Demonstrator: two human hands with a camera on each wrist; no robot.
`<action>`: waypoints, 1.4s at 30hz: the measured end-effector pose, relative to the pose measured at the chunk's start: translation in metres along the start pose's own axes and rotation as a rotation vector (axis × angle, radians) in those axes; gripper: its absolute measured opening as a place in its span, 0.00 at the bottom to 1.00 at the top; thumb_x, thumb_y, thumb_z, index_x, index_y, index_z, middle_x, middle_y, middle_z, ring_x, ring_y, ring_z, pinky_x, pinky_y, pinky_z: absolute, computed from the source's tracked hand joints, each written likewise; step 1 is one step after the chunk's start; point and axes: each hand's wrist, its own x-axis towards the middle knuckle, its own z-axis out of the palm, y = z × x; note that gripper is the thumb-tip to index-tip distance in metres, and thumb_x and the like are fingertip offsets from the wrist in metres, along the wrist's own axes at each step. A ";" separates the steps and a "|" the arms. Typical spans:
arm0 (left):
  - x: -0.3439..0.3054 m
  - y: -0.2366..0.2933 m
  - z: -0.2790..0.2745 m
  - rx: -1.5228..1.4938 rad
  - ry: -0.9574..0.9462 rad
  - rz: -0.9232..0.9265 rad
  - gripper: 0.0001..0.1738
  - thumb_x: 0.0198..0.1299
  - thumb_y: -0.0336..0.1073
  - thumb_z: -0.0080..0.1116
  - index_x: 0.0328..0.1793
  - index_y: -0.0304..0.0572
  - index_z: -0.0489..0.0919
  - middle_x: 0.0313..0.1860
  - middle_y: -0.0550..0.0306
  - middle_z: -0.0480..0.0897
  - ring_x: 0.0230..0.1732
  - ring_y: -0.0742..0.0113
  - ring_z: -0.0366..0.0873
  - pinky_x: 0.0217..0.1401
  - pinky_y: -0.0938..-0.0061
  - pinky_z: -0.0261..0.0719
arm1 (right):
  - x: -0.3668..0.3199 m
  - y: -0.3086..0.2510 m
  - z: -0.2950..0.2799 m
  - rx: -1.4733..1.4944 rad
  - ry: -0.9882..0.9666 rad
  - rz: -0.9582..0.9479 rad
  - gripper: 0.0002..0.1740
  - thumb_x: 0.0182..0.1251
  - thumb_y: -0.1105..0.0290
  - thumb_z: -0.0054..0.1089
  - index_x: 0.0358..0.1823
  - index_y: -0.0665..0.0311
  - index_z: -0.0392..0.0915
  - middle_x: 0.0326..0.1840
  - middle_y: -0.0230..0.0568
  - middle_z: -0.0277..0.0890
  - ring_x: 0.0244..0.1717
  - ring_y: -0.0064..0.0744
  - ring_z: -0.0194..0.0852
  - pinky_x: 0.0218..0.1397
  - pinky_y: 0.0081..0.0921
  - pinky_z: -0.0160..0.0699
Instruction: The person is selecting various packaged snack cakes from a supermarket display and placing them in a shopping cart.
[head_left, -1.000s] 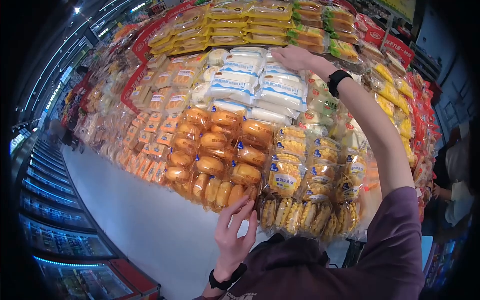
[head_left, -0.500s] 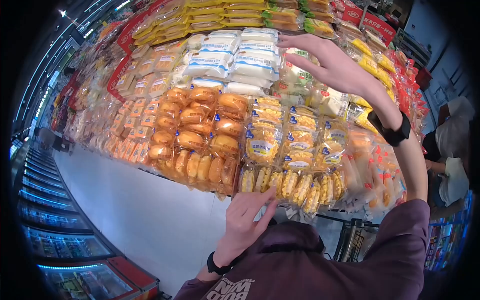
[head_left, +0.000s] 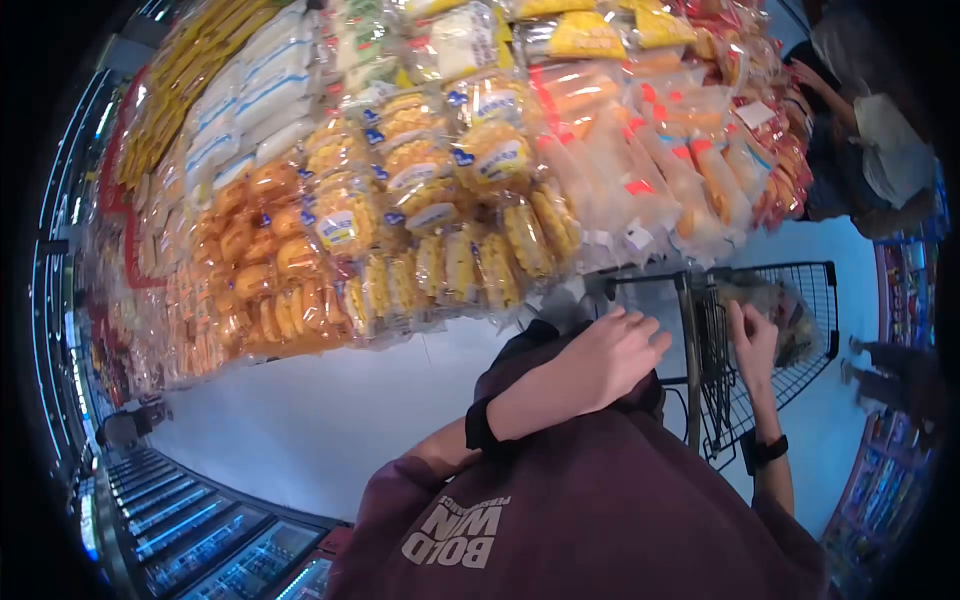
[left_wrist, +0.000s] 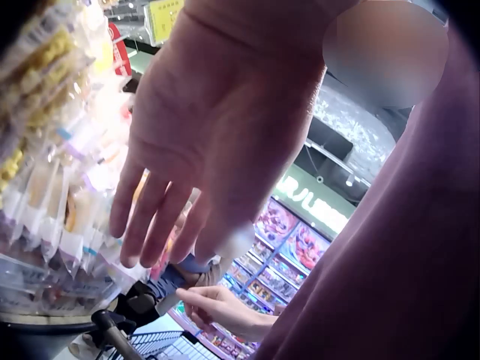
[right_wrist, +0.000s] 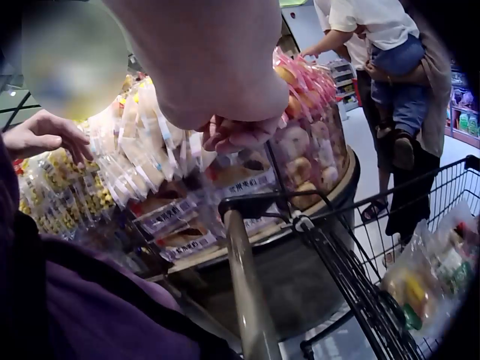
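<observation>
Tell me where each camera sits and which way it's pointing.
Head: worn on the head, facing down and forward at the bread display and cart; sweatshirt, left hand and right hand show.
Left wrist: on the left wrist, looking up past the open left palm toward the bread display and a shop sign.
Right wrist: on the right wrist, facing the cart handle and bread display; the right hand's fingers show at top.
Shared: both wrist views catch the cart handle and the other hand.
</observation>
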 end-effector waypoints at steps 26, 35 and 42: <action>0.136 -0.014 0.142 0.062 -0.456 0.087 0.17 0.66 0.39 0.59 0.56 0.38 0.79 0.58 0.53 0.80 0.64 0.54 0.74 0.65 0.60 0.70 | -0.059 0.426 0.065 -0.086 0.048 0.677 0.22 0.65 0.60 0.61 0.56 0.65 0.79 0.39 0.47 0.86 0.42 0.42 0.87 0.49 0.33 0.82; 0.147 -0.012 0.136 0.075 -0.566 0.039 0.15 0.64 0.36 0.61 0.55 0.39 0.82 0.56 0.53 0.80 0.60 0.56 0.76 0.59 0.61 0.73 | -0.055 0.390 0.114 -0.177 -0.267 0.675 0.22 0.60 0.60 0.62 0.53 0.62 0.79 0.46 0.59 0.81 0.52 0.55 0.80 0.56 0.44 0.79; 0.147 -0.013 0.135 0.054 -0.595 0.025 0.14 0.63 0.35 0.61 0.53 0.39 0.83 0.53 0.54 0.81 0.58 0.56 0.77 0.57 0.62 0.74 | -0.047 0.398 0.032 -0.248 0.509 0.409 0.09 0.66 0.70 0.55 0.45 0.62 0.78 0.45 0.49 0.82 0.44 0.56 0.81 0.46 0.47 0.80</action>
